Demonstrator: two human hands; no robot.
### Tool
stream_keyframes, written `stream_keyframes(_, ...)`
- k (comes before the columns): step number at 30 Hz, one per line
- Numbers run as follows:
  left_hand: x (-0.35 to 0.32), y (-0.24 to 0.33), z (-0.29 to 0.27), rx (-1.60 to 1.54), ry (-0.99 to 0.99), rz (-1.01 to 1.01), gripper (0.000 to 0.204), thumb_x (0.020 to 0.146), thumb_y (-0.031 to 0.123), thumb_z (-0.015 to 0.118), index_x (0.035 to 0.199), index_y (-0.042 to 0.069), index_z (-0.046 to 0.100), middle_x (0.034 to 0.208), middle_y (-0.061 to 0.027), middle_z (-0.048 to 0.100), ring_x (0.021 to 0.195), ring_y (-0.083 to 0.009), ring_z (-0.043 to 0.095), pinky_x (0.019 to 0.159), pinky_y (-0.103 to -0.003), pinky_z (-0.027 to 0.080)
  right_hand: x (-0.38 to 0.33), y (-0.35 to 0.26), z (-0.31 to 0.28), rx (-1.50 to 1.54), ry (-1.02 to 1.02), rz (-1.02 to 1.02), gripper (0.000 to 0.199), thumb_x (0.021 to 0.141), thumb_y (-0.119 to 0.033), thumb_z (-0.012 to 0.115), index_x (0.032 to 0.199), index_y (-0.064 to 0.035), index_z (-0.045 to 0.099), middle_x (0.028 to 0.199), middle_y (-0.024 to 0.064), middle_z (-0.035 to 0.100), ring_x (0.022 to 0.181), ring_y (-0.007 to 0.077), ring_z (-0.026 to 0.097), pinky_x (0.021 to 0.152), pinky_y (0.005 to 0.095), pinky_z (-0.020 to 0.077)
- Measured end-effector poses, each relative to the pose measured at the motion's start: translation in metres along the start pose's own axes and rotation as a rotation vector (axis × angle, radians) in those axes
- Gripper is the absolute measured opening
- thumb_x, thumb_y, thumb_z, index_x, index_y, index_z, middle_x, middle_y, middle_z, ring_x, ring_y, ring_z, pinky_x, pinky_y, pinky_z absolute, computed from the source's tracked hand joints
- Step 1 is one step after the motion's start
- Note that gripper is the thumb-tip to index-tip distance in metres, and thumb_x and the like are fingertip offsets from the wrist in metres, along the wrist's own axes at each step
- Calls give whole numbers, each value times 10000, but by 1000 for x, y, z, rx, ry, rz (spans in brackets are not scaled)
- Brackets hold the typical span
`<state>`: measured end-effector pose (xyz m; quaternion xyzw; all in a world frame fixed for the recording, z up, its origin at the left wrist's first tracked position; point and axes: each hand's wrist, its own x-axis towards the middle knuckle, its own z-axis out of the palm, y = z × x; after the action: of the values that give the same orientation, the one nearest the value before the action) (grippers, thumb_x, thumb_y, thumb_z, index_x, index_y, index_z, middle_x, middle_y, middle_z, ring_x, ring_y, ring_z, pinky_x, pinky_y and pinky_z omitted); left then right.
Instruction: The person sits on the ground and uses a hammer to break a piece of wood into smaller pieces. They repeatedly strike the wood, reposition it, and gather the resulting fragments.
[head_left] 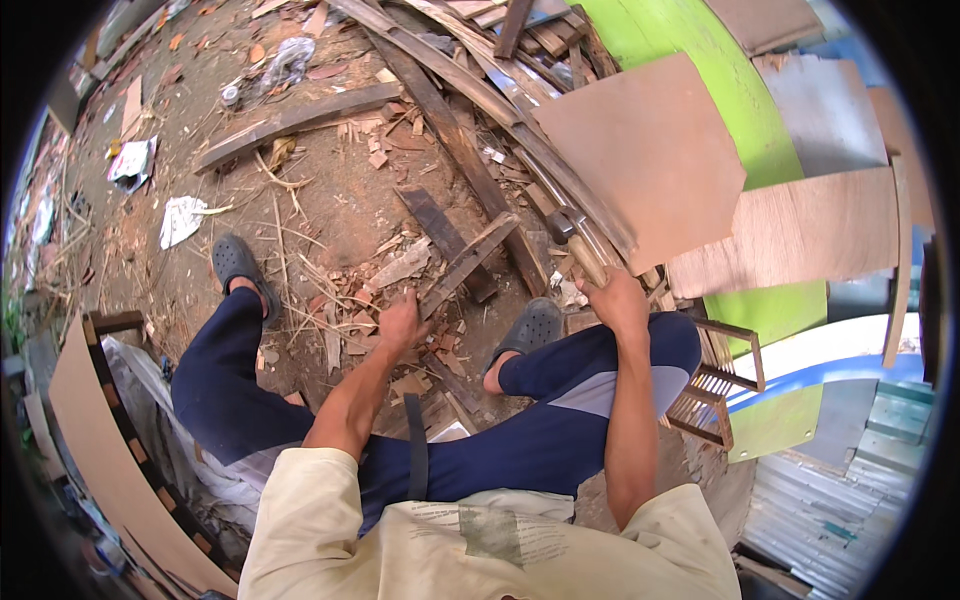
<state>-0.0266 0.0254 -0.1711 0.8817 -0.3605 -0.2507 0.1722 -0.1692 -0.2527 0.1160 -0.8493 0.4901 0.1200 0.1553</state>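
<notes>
My left hand (403, 322) is closed around the near end of a short wooden strip (472, 261). The strip slants up to the right, its far end over a long dark beam (460, 150) on the ground. Beneath the strip lies a short dark board (445, 240). In front of my right knee, my right hand (617, 302) is closed on the pale wooden handle of a hammer (588, 262). Its dark head (560, 225) sits just beyond the handle, among the planks. My fingers partly hide the handle's near end.
Wood chips (400, 265) litter the dirt between my shoes. A brown panel (640, 150) and a pale plywood sheet (790, 230) lean over a green board (710, 60) at right. A slatted wooden frame (715, 385) stands beside my right knee. A curved panel (120, 460) flanks my left.
</notes>
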Motion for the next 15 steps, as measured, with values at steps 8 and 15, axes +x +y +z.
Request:
stream_keyframes(8,28,29,10,42,33,10,596,780,340,780,1164,23,452,1099,-200,604,983,-378,645,765,-475,544,10,22,1,43,-104,33,453,816,-429,754,1034,-33,721,926,246,711,939,416,681,829,501,507)
stream_keyframes(15,38,28,-4,67,-17,84,544,862,395,709,1191,22,488,1100,-206,604,1006,-393,633,811,-478,531,19,37,15,-75,-208,64,526,815,-455,753,1019,28,706,961,272,704,964,428,679,851,506,516)
